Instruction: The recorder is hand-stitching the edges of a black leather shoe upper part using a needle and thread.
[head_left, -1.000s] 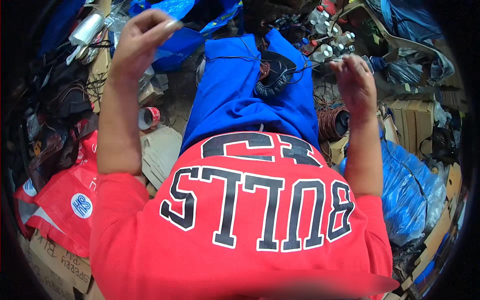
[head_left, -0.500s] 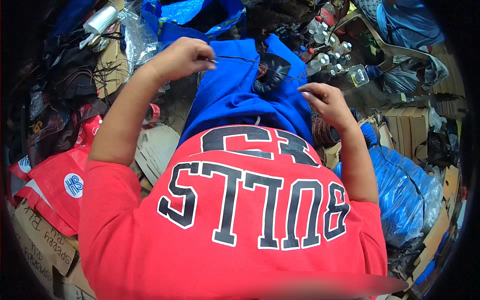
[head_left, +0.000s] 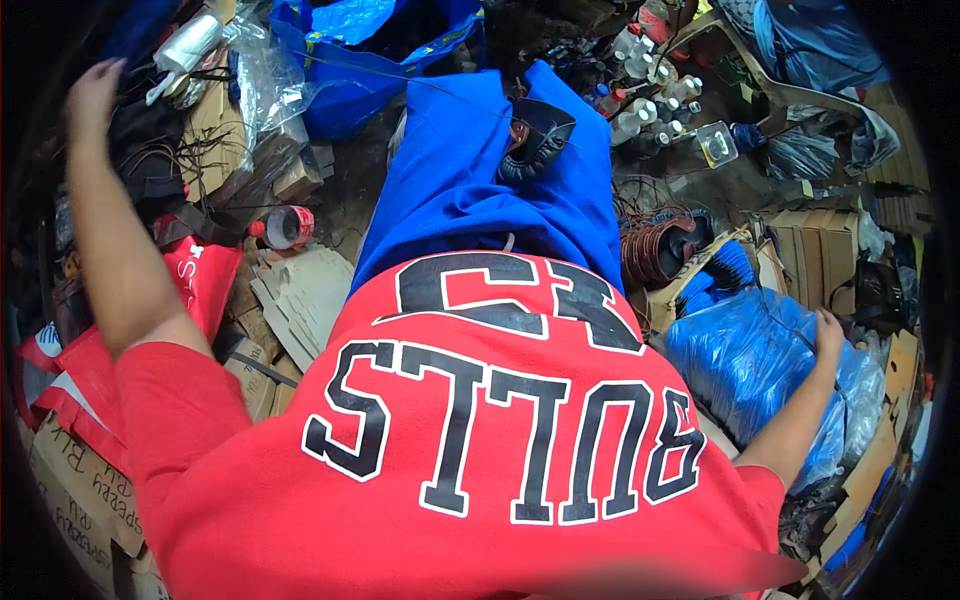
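Currently, your left hand [head_left: 95,92] is at far left, fingers partly curled; your right hand [head_left: 828,337] is by the blue bag [head_left: 735,345], its opening unclear; what either holds cannot be told. The black shoe [head_left: 545,132] sits between your trouser legs [head_left: 450,150]. Block lettering [head_left: 447,440] marks your shirt [head_left: 260,510]; handwriting, the cardboard [head_left: 100,500].

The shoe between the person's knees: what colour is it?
The shoe is mostly black; the head view shows it best.
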